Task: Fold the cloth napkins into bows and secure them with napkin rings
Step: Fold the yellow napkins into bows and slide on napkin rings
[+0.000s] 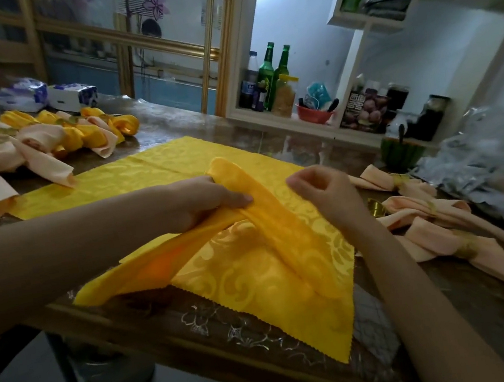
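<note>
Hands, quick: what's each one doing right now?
Left hand: gripping the folded yellow napkin.
Right hand: curled; cannot tell if it holds anything.

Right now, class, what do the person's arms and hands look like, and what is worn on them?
The left forearm and right forearm are bare to the frame's edge: no sleeves, watch or bracelet. The left hand and right hand wear no gloves; any finger ring is too blurred to tell.

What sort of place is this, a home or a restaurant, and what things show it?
Probably a home dining or kitchen corner, though I cannot be sure. White shelves hold green bottles and a food jar, tissue packs lie on the table, and the left hand grips a yellow napkin.
</note>
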A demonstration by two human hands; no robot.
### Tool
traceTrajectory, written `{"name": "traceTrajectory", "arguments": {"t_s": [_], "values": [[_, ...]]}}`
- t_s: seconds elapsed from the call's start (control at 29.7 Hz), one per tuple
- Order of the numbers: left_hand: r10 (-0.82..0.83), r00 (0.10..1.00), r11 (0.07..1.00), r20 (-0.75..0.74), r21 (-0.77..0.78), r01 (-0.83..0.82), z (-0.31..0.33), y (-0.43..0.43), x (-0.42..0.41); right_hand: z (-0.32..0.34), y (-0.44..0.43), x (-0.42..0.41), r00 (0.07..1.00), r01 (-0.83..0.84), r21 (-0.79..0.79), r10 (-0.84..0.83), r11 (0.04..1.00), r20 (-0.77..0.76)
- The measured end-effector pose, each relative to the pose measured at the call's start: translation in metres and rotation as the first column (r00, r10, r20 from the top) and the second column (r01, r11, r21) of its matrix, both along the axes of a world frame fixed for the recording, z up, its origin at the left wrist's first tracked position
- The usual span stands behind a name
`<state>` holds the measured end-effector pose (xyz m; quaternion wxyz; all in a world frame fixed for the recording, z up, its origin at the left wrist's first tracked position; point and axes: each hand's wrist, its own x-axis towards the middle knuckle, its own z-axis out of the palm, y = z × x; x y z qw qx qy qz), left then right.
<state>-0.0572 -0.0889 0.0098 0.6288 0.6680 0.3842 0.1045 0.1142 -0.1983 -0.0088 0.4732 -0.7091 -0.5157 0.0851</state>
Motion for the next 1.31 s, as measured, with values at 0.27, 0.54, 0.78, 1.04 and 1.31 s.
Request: {"name": "traceTrajectory", "arguments": {"t_s": [0.27, 0.54, 0.78, 1.04, 1.31], "values": [[0.092, 0.995, 0.975, 0.033, 0.199, -0.097, -0.022, 0.027, 0.008, -0.023, 0.008, 0.076, 0.533, 0.781, -0.293, -0.344, 0.551, 0.773], [0.370, 0.905, 0.652, -0.209, 0.753, -0.093, -0.047, 0.027, 0.010, -0.031, 0.007, 0.088, 0.514, 0.809, -0.304, -0.355, 0.504, 0.781], [-0.105, 0.845, 0.240, -0.525, 0.811, 0.534, -0.039, 0.019, 0.018, -0.017, -0.002, 0.067, 0.739, 0.484, -0.132, -0.323, 0.865, 0.590], [-0.067, 0.968, 0.426, -0.240, 0.871, 0.245, -0.066, 0.015, 0.025, -0.015, 0.000, -0.012, 0.970, -0.196, -0.228, 0.223, 0.954, 0.101], [-0.013, 0.994, 0.428, -0.106, 0.898, 0.101, -0.077, 0.011, 0.025, -0.028, 0.008, -0.023, 0.985, -0.164, -0.168, 0.169, 0.972, 0.018]]}}
